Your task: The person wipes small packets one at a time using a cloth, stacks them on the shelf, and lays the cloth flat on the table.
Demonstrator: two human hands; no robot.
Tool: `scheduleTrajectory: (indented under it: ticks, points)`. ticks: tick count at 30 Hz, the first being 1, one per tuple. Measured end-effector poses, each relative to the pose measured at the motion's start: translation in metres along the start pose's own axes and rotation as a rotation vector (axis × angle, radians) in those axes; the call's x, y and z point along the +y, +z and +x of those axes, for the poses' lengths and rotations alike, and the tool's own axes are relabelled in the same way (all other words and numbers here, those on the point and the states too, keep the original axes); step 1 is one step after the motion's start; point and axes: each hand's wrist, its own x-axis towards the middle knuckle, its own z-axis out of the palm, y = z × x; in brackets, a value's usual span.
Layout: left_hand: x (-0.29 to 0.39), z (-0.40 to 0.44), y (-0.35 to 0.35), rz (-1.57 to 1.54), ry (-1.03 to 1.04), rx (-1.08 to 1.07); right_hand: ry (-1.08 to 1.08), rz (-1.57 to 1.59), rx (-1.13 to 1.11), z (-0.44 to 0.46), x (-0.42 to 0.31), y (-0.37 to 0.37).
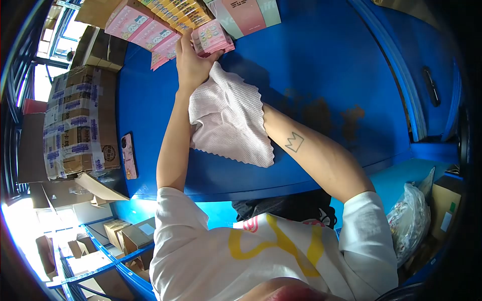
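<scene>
My left hand [193,67] reaches to the far side of the blue table, its thumb and fingers around the near end of a stack of pink printed packets [210,36]. A pale pink textured cloth [231,118] with a scalloped edge drapes over the end of my right forearm [311,145]. It covers my right hand completely, so those fingers are hidden. The cloth's upper corner comes up close to my left thumb. Beside my left fingers stand pink boxes [133,24] with cartoon figures, and behind the packets are rows of yellow packets [178,12].
A green, pink and grey box [246,15] stands at the table's far edge. A phone in a pink case [129,155] lies at the left edge, near a taped carton [75,123]. Brown stains [321,115] mark the blue table [311,45]. A filled plastic bag [410,220] sits lower right.
</scene>
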Motion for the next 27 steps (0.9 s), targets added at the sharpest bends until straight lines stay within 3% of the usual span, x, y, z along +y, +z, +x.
scheduleTrajectory:
  ticks: [4,7,10,14,15,19,24,27]
  points:
    - [-0.009,-0.005,0.001,-0.233,-0.064,0.003,-0.645,-0.049,-0.417,0.027,0.044,-0.033]
    - [-0.011,-0.018,-0.021,-0.301,-0.096,0.023,-0.620,-0.130,-0.293,-0.019,0.040,-0.026]
    - [-0.059,-0.025,-0.046,-0.320,-0.214,0.199,-0.594,-0.206,-0.204,-0.040,0.035,-0.014]
    - [-0.141,-0.005,-0.061,-0.008,-0.706,0.020,-0.558,-0.182,-0.260,-0.029,0.037,-0.016]
    - [-0.159,-0.002,-0.058,-0.009,-0.713,0.032,-0.552,-0.179,-0.266,-0.025,0.038,-0.017]
    - [-0.213,0.012,-0.045,-0.247,-0.882,0.126,-0.541,-0.135,-0.295,-0.017,0.039,-0.019]
    - [-0.186,0.019,-0.050,-0.498,-0.903,0.303,-0.509,-0.203,-0.093,-0.083,0.038,0.007]
    - [-0.177,0.023,-0.050,-0.679,-0.920,0.359,-0.532,-0.164,-0.179,-0.067,0.039,-0.002]
